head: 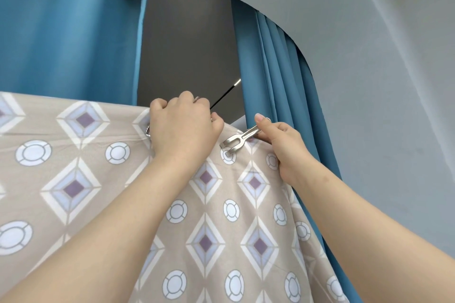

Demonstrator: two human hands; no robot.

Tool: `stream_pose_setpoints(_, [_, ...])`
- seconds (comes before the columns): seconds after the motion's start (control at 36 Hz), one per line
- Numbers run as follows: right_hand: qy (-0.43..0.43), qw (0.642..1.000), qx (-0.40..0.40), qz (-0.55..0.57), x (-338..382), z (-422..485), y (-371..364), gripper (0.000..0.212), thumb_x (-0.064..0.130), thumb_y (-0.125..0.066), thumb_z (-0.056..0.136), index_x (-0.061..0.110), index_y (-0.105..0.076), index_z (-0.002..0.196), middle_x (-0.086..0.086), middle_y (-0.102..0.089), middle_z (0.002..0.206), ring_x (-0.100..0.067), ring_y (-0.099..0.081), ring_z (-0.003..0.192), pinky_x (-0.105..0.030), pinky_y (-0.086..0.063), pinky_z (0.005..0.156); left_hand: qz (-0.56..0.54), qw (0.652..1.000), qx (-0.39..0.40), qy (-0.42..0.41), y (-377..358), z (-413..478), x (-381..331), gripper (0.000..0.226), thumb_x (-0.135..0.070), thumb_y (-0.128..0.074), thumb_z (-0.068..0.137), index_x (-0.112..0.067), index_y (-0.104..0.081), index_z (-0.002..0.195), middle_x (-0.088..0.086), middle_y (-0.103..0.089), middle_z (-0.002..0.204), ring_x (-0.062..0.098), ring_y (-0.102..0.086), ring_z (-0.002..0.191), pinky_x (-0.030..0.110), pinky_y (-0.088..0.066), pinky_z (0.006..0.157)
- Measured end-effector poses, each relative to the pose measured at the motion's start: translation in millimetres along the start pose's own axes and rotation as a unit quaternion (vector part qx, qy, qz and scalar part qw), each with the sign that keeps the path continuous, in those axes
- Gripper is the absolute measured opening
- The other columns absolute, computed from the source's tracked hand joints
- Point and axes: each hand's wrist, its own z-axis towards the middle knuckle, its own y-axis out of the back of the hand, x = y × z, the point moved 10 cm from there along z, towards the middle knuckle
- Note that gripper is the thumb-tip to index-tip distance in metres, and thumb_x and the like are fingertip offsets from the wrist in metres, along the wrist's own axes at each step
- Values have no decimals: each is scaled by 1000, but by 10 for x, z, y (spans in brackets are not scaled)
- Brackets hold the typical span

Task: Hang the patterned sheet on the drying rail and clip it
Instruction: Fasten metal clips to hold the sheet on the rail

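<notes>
Sheet hanging, left grip curled round its top edge, right grip pinching metal clip at right edge

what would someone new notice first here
The beige patterned sheet of diamonds and circles fills the lower frame. At its top edge the left hand grips the fabric, while the right hand pinches a metal clip against it. Blue curtains hang behind, on both sides.
</notes>
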Motion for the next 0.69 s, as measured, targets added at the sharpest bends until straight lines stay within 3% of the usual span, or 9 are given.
stream_pose_setpoints(0.08, [-4, 1000, -1, -5, 12, -46, -20, 33, 46, -66, 79, 19, -48, 74, -4, -66, 111, -19, -62, 102, -38, -47, 97, -7, 1000, -9, -3, 11, 5, 14, 34, -30, -37, 90, -15, -67, 97, 6, -58, 93, 25, -57, 85, 37, -30, 88])
stream_pose_setpoints(0.17, [1, 1000, -8, -26, 31, -125, -46, 32, 50, -60, 82, 21, -45, 81, 3, -64, 106, -13, -52, 74, -26, -43, 70, -16, 1000, -20, -8, 11, -13, 23, 41, -32, -31, 87, -13, -66, 96, 7, -61, 86, 28, -59, 78, 39, -34, 86])
stream_pose_setpoints(0.22, [5, 999, -11, -39, 28, -170, -60, 29, 48, -59, 84, 23, -46, 91, 5, -61, 109, -6, -46, 67, -23, -38, 65, -26, 999, -34, -19, 55, -31, 7, 49, -35, -25, 82, -12, -65, 99, 8, -62, 79, 29, -60, 71, 40, -38, 85])
stream_pose_setpoints(0.31, [16, 998, 2, -59, 31, -231, -96, 38, 40, -61, 86, 27, -42, 116, 7, -55, 119, -4, -53, 87, -22, -42, 72, -75, 997, -2, -20, 71, -37, 34, 45, -33, -33, 88, -14, -46, 126, 5, -64, 86, 29, -61, 84, 41, -33, 96])
stream_pose_setpoints(0.36, [22, 996, -7, -84, 30, -282, -86, 53, 40, -62, 84, 35, -35, 130, 10, -45, 127, -11, -49, 109, -28, -40, 92, -146, 989, -4, -15, 134, -43, 72, 47, -29, -42, 90, -17, -35, 135, 2, -64, 90, 25, -58, 93, 38, -28, 102])
stream_pose_setpoints(0.47, [54, 980, -93, -167, 144, -444, 20, 63, 38, -60, 81, 38, -29, 137, 10, -35, 143, -18, -30, 134, -43, -22, 112, -286, 957, -56, 2, 388, -209, 140, 43, -30, -53, 82, -11, -49, 120, -10, -55, 81, 10, -44, 76, 34, -36, 96])
stream_pose_setpoints(0.56, [122, 956, -160, -215, 401, -701, 72, 44, 24, -53, 85, 29, -41, 127, 12, -39, 139, -15, -29, 130, -34, -20, 109, -415, 909, -6, 47, 399, -429, 186, 22, -28, -59, 84, -21, -49, 102, -17, -58, 80, 5, -49, 73, 15, -37, 73])
stream_pose_setpoints(0.64, [155, 956, -141, -205, 487, -945, -50, 23, 20, -52, 85, 31, -44, 103, 15, -42, 117, -12, -35, 121, -34, -26, 106, -569, 809, 37, 146, 358, -629, 322, 17, -23, -57, 89, -31, -42, 90, -26, -62, 87, -3, -50, 66, 12, -41, 57])
stream_pose_setpoints(0.69, [138, 967, -111, -180, 452, -1075, -131, 17, 22, -53, 85, 31, -46, 98, 16, -46, 110, -11, -43, 112, -30, -36, 98, -629, 749, 46, 205, 359, -762, 441, 14, -22, -53, 92, -29, -41, 89, -7, -63, 104, -2, -50, 60, 10, -41, 50])
